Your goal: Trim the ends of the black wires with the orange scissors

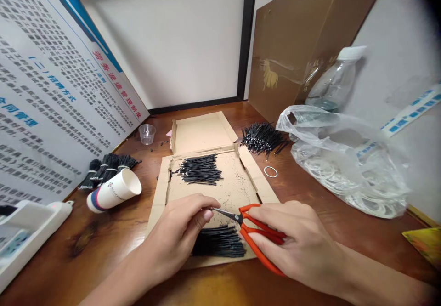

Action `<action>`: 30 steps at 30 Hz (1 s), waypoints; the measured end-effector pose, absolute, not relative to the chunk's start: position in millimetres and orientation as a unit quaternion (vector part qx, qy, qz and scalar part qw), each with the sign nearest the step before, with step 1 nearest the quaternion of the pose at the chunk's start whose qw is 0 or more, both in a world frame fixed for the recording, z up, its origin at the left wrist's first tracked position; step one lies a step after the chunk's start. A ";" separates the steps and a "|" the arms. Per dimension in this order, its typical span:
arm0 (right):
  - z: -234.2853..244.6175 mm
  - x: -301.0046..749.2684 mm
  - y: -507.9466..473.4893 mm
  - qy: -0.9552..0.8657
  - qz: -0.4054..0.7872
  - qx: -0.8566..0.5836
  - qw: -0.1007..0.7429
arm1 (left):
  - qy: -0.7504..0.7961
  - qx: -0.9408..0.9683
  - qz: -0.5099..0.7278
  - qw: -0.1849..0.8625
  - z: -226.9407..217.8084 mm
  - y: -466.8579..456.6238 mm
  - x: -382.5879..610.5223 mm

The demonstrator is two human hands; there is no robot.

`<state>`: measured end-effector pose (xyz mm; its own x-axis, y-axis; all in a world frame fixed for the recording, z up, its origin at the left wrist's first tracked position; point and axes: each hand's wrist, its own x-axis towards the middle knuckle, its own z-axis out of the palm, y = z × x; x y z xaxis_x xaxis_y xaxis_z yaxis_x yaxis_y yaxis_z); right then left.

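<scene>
My right hand point(296, 241) grips orange-handled snips point(257, 230), their short metal blades pointing left. My left hand point(182, 230) is pinched closed at the blade tips; what it holds is too small to name. Both hands hover over a flattened cardboard box point(241, 186) on the wooden table. A pile of short black wire pieces point(218, 241) lies under my hands, and a second pile point(200, 169) lies farther back on the cardboard.
A tipped paper cup point(115, 191) and bundled black wires point(106, 167) lie left. A small clear cup point(147, 133), another wire heap point(263, 137), a rubber band point(270, 172), a plastic bag of bands point(347, 163), a bottle point(332, 81) and a brown paper bag point(292, 39) stand behind and right.
</scene>
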<state>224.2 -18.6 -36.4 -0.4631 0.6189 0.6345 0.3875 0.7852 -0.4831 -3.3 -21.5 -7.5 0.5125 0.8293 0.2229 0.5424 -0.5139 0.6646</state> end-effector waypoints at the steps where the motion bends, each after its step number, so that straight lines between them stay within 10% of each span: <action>1: -36.7 224.3 -18.7 -0.843 0.135 -0.299 0.426 | 0.423 0.823 0.270 0.266 -7.3 -21.8 -3.1; 30: -36.3 224.0 -20.7 -0.837 0.171 -0.305 0.420 | 0.423 0.818 0.266 0.284 -7.2 -21.7 -2.7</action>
